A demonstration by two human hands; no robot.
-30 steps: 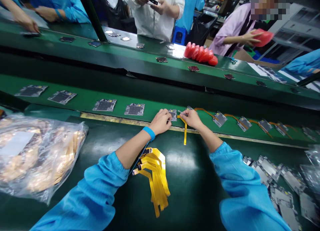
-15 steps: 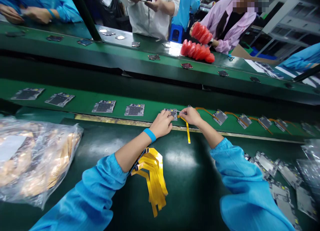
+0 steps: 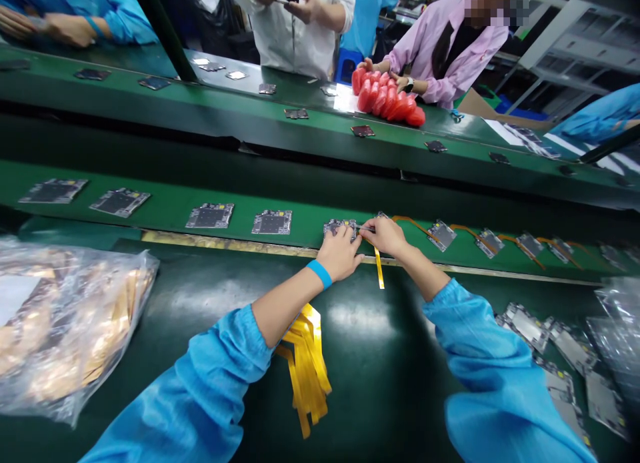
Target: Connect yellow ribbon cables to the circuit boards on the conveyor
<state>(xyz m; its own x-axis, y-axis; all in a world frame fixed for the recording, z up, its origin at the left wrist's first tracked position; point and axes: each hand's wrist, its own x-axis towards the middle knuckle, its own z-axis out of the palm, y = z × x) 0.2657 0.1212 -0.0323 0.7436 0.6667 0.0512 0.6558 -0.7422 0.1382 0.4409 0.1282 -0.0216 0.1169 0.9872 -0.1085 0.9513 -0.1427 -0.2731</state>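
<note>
On the green belt, a circuit board point(image 3: 334, 225) lies partly covered by my left hand point(image 3: 340, 255). My left fingers are spread, their tips resting on the board's near side, with the thumb apart. My right hand point(image 3: 387, 237) is closed in a pinch on thin metal tweezers point(image 3: 369, 229), whose tips reach the board's right edge. From below my right fingers a yellow flex cable point(image 3: 380, 271) hangs over the belt's near edge; its upper end is hidden. A pile of yellow flex cables point(image 3: 307, 373) lies on the bench beside my left forearm.
Several bare boards point(image 3: 210, 215) lie leftward on the belt point(image 3: 165, 203); boards with flex cables point(image 3: 441, 233) lie rightward. A plastic bag point(image 3: 75, 329) sits at left, loose boards point(image 3: 570, 346) at right. Beyond, co-workers stand by a second line with red bundles point(image 3: 387, 99).
My left hand has shifted right and slightly down, closer to my right hand, uncovering more of the board. My right hand stays nearly in place. A co-worker has lowered a red bundle.
</note>
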